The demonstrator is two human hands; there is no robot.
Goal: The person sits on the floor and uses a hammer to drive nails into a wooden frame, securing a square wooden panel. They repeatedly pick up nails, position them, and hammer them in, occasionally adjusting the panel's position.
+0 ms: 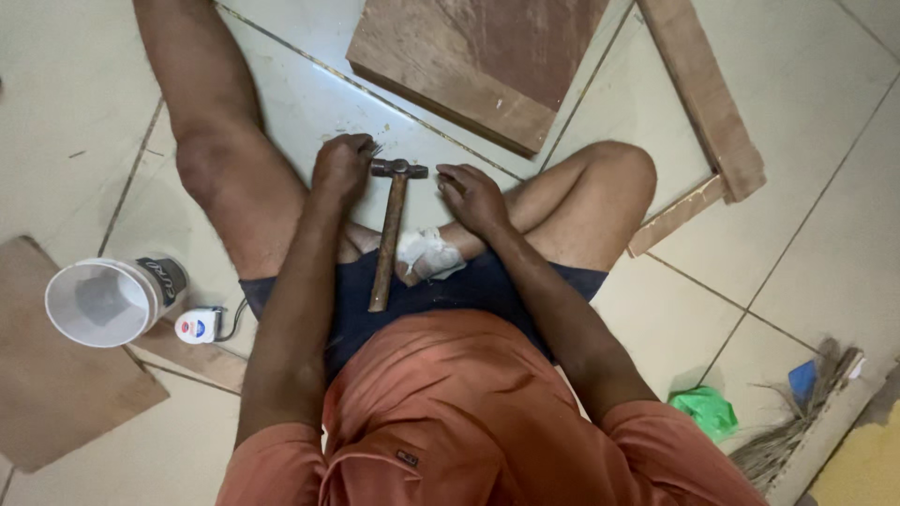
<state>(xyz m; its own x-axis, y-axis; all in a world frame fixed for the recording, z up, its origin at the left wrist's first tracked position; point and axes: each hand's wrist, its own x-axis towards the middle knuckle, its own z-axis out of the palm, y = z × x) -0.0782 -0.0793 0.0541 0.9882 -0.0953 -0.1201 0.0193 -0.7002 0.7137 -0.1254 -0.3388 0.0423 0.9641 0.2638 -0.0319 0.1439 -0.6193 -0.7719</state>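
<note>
The person sits on the tiled floor [825, 141] with legs folded, and a wooden-handled hammer [388, 234] lies between the two hands, its metal head on the tile and its handle running back over the lap. Neither hand holds it.

The left hand [341, 167] rests just left of the hammer head, its grip curled shut on what look like a few small nails [376, 148] — thin dark tips stick out past the knuckles, though they are too small to be sure of. The right hand [472, 194] sits just right of the head, fingers bent together at the tile; whether it pinches anything I cannot tell.

Judging by this, the step in hand is sorting or readying nails, with the hammer set down. Taking it up would call for one hand to free itself and close around the handle, which lies nearer the right wrist than the left.

A brown wooden board [469, 56] lies flat just beyond the hands, and an L-shaped wooden strip [703, 94] lies to the right of it. By the left thigh a white plastic cup [103, 300] lies tipped on its side beside a small white tape measure [197, 326].
</note>
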